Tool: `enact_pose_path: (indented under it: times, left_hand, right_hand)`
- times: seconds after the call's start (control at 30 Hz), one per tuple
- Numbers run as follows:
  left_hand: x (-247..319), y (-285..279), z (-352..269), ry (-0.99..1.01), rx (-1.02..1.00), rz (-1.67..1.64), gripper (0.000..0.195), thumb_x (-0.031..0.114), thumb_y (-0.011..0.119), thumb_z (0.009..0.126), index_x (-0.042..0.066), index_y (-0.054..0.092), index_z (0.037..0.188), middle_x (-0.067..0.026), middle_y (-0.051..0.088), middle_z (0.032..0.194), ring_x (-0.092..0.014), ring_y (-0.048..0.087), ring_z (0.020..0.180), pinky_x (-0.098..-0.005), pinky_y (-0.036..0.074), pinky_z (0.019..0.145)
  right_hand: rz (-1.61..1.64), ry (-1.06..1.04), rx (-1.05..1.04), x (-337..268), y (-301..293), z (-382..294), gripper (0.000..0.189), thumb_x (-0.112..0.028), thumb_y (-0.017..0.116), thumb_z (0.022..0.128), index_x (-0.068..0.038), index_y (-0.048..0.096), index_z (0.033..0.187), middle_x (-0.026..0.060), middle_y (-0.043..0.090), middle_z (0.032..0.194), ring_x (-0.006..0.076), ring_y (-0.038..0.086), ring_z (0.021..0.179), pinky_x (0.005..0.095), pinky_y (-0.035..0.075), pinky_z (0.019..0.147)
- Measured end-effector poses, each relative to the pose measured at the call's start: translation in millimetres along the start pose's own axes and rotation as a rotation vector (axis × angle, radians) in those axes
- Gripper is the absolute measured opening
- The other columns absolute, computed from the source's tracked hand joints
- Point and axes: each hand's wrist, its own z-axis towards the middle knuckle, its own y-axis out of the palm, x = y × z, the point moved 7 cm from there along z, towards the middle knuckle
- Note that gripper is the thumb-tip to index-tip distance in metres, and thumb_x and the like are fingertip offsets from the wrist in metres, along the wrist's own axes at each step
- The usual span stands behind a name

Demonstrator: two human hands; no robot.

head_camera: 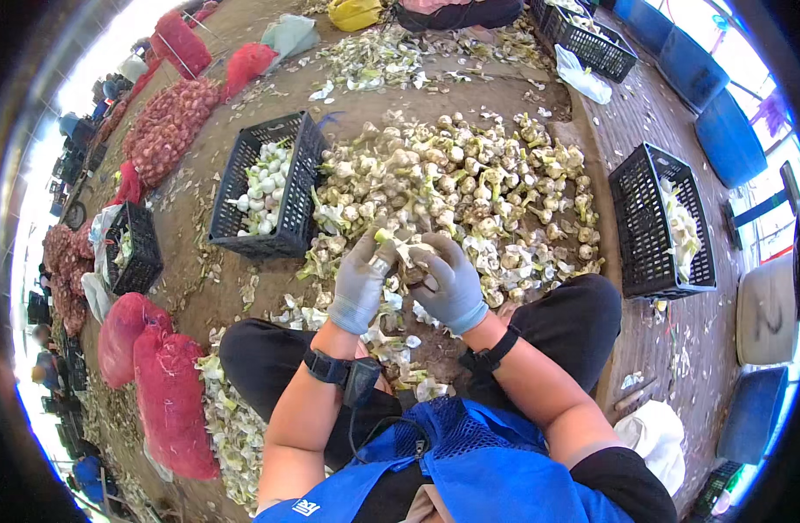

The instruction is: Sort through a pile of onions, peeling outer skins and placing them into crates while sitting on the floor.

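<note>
Both my hands wear thin pale gloves and meet over the near edge of a heap of garlic bulbs. Between them is one garlic bulb with papery skin and a short greenish stem. My left hand grips it at the stem end, where something light shows at the fingers, too small to make out. My right hand curls its thumb and fingers around the other side. Loose garlic skins lie beneath my hands, between my crossed legs.
A black plastic crate with peeled white bulbs stands left of the heap. Another crate with garlic stands on boards at right. Red mesh sacks lie at left. Beyond a far pile of skins sits another person. Blue barrels line the right.
</note>
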Motion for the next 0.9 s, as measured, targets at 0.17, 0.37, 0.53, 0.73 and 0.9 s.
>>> enact_pose_path:
  times: [0.17, 0.37, 0.53, 0.73, 0.9]
  left_hand:
    - [0, -5, -7, 0.118, -0.013, 0.145, 0.049, 0.008, 0.050, 0.097, 0.008, 0.035, 0.143, -0.0025, 0.060, 0.114, -0.008, 0.057, 0.090, -0.0217, 0.048, 0.074]
    - [2, -11, -9, 0.324, 0.179, 0.213, 0.038, -0.014, 0.040, 0.081, 0.000, 0.058, 0.112, -0.0066, 0.064, 0.096, -0.016, 0.060, 0.090, -0.0290, 0.049, 0.083]
    - [22, 22, -28, 0.560, -0.134, 0.703, 0.021, -0.004, 0.046, 0.087, 0.001, 0.057, 0.104, -0.0080, 0.060, 0.094, -0.015, 0.057, 0.083, -0.0264, 0.047, 0.077]
    - [-4, -18, -4, 0.073, -0.083, 0.050, 0.029, -0.012, 0.038, 0.078, 0.005, 0.054, 0.095, -0.0008, 0.059, 0.085, -0.010, 0.057, 0.076, -0.0240, 0.049, 0.070]
    - [-32, -34, 16, 0.090, 0.013, 0.812, 0.025, 0.006, 0.051, 0.080, 0.007, 0.056, 0.104, -0.0136, 0.064, 0.093, -0.027, 0.063, 0.083, -0.0347, 0.049, 0.076]
  right_hand:
    - [0.132, 0.109, 0.023, 7, 3, -3, 0.053, -0.006, 0.072, 0.065, -0.010, 0.057, 0.115, 0.0195, 0.055, 0.116, 0.0374, 0.060, 0.098, 0.0385, 0.052, 0.081]
    - [1.056, 0.724, -0.180, 49, 46, -22, 0.049, -0.028, 0.062, 0.084, 0.003, 0.049, 0.119, 0.0161, 0.056, 0.116, 0.0263, 0.061, 0.099, 0.0309, 0.052, 0.083]
    - [1.295, 0.991, -0.210, 60, 42, -29, 0.050, -0.052, 0.049, 0.092, -0.005, 0.058, 0.106, 0.0094, 0.064, 0.080, 0.0145, 0.061, 0.058, 0.0248, 0.050, 0.053]
    - [1.368, 0.975, -0.893, 11, 52, -50, 0.067, -0.068, 0.051, 0.082, -0.004, 0.061, 0.101, 0.0061, 0.064, 0.074, 0.0142, 0.063, 0.060, 0.0246, 0.051, 0.049]
    - [1.295, 0.963, -1.180, -22, 60, -79, 0.063, -0.062, 0.051, 0.087, -0.003, 0.060, 0.104, 0.0081, 0.064, 0.076, 0.0154, 0.065, 0.061, 0.0263, 0.053, 0.052]
